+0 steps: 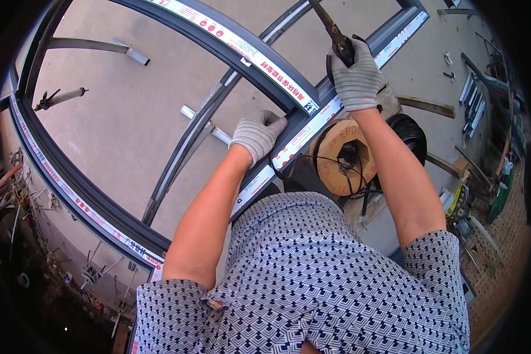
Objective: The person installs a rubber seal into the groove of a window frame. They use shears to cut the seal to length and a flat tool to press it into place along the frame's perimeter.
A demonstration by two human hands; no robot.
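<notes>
While right hand (357,81) grips dark shears (338,38) | left hand (257,135) (half-curled, hold unclear) touches frame (300,140)

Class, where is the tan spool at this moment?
In the head view, the tan spool is right of centre, just left of the person's right forearm, below the gloved right hand and close to the taped frame.

Grey floor (118,124), brown paving (510,259) right.
</notes>
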